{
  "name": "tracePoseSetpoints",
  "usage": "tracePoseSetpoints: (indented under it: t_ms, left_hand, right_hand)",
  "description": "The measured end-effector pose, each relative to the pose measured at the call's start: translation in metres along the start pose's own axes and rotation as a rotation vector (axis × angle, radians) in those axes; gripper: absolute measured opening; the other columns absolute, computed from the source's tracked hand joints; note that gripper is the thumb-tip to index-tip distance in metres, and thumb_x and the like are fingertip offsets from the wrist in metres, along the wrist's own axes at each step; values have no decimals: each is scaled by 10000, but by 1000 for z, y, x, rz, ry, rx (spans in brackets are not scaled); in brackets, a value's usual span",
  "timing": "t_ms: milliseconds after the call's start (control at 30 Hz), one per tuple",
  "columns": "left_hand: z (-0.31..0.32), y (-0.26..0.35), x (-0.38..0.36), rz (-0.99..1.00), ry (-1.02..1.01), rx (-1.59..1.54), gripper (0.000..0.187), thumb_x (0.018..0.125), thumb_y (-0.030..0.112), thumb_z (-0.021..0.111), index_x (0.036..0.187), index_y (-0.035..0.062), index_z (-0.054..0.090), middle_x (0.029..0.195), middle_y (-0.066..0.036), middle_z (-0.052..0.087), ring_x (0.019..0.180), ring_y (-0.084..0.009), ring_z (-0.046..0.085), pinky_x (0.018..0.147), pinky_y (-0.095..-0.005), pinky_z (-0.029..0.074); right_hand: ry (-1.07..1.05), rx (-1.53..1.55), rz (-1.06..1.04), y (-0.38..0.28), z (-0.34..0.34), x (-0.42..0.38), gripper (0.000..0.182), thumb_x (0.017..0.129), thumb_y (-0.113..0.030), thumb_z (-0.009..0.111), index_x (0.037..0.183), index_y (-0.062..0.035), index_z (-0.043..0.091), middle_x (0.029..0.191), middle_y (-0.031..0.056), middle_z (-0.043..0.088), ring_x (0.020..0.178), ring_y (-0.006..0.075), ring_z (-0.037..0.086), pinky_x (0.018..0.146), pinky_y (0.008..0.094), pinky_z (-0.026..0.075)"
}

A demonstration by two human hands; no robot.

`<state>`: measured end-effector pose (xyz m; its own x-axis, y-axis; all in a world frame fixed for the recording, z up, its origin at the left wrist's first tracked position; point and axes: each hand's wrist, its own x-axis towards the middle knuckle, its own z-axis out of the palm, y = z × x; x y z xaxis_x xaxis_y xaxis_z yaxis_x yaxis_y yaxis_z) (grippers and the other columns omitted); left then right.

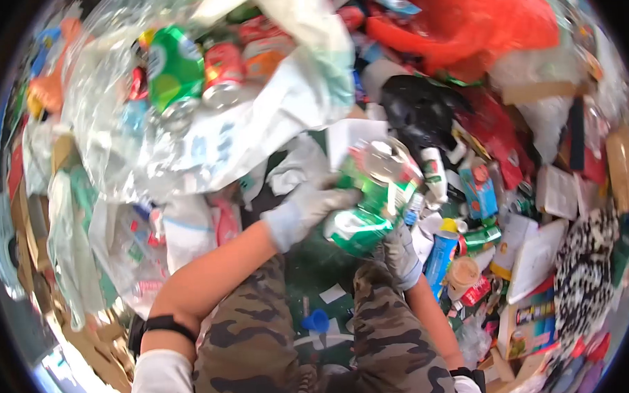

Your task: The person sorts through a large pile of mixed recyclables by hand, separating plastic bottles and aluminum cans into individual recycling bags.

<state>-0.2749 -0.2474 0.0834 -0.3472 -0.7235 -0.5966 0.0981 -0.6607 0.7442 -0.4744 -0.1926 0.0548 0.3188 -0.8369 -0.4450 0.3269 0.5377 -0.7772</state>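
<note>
My left hand [308,207], in a pale glove, grips crushed green cans [362,226] from the left, fingers curled at their edge. They look like two cans pressed together, with a silver can end at the top; motion blur hides the exact number. From below and to the right, my gloved right hand [401,257] is closed against the same cans, its fingertips partly hidden behind them. Beyond my hands lies a clear plastic bag [109,147] holding several drink cans, among them a green can [174,68] and a red can [224,69].
Mixed waste is heaped all around. A red plastic bag [476,24] and a black bag [424,109] lie at the upper right. To the right are a blue spray can [442,257], a paper cup [463,272] and a white tray [538,259]. A blue cup [317,320] lies between my legs.
</note>
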Motion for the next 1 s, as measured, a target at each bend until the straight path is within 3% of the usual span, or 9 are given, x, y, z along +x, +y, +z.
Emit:
tracePoseSetpoints:
  t_ms: [67, 233, 333, 467, 533, 600, 733, 933, 1000]
  left_hand:
    - [-32, 31, -39, 121, 174, 66, 330, 863, 268, 557, 1087, 26, 554, 951, -20, 575, 878, -102, 540, 773, -225, 426]
    - [-188, 143, -92, 566, 543, -204, 350, 929, 201, 430, 1254, 82, 476, 1212, -83, 506, 1029, -182, 532, 874, -326, 462]
    - [-393, 156, -105, 491, 560, -215, 375, 918, 182, 431, 1279, 87, 459, 1286, -94, 441, 1132, -219, 464, 974, -353, 381]
    - [-234, 162, -104, 572, 1026, 154, 383, 915, 166, 417, 1287, 81, 447, 1252, -107, 439, 1169, -247, 425, 987, -352, 359]
    - [-201, 147, -106, 822, 1082, 770, 384, 915, 142, 410, 1291, 72, 440, 1250, -131, 434, 1169, -256, 423, 983, -343, 358]
    - [-131, 129, -85, 1129, 882, 283, 350, 873, 80, 504, 1212, -4, 474, 1232, -128, 485, 1112, -202, 477, 975, -313, 364]
    - [0, 83, -49, 927, 672, 511, 446, 873, 31, 483, 1306, 40, 380, 1305, -112, 449, 1197, -222, 440, 1004, -357, 360]
    - [23, 38, -28, 814, 447, 651, 453, 822, 6, 578, 1252, 15, 437, 1217, -79, 518, 964, -128, 553, 839, -248, 434]
    - [26, 43, -23, 650, 419, 514, 457, 821, -1, 579, 1255, 18, 437, 1191, -74, 532, 920, -100, 553, 826, -235, 435]
  right_hand:
    - [-6, -513, -382, -24, -23, -13, 329, 905, -218, 474, 1174, -31, 477, 1174, 118, 484, 1126, 212, 436, 951, 337, 342]
    - [834, -1382, -507, 1, -169, -69, 315, 710, -68, 605, 1018, -51, 542, 1120, 176, 525, 1072, 342, 482, 923, 410, 382]
    - [901, -1601, -73, 4, -231, -118, 512, 672, -39, 582, 1173, -71, 480, 1206, 166, 475, 1136, 358, 433, 952, 420, 362]
    - [965, -1510, 380, -12, -241, -137, 580, 673, -42, 566, 1233, -101, 431, 1276, 151, 414, 1181, 339, 402, 972, 419, 342]
    - [692, -2203, -20, -13, -259, -128, 606, 680, -36, 551, 1261, -122, 401, 1311, 129, 380, 1189, 317, 402, 992, 416, 321]
    - [617, -2197, -180, -9, -282, -104, 602, 679, -11, 539, 1255, -134, 410, 1290, 109, 415, 1190, 292, 410, 993, 421, 315]
    - [398, -2144, 29, -37, -305, -63, 626, 614, -127, 659, 1206, -153, 459, 1149, 71, 521, 1107, 248, 462, 981, 398, 307]
    - [323, -1362, -430, -56, -206, -46, 667, 520, -213, 719, 1140, -76, 512, 1050, 142, 537, 996, 335, 493, 881, 384, 413]
    - [148, -1663, -77, -62, -159, -31, 665, 540, -276, 709, 1150, -85, 525, 1068, 155, 551, 1009, 329, 512, 887, 375, 420]
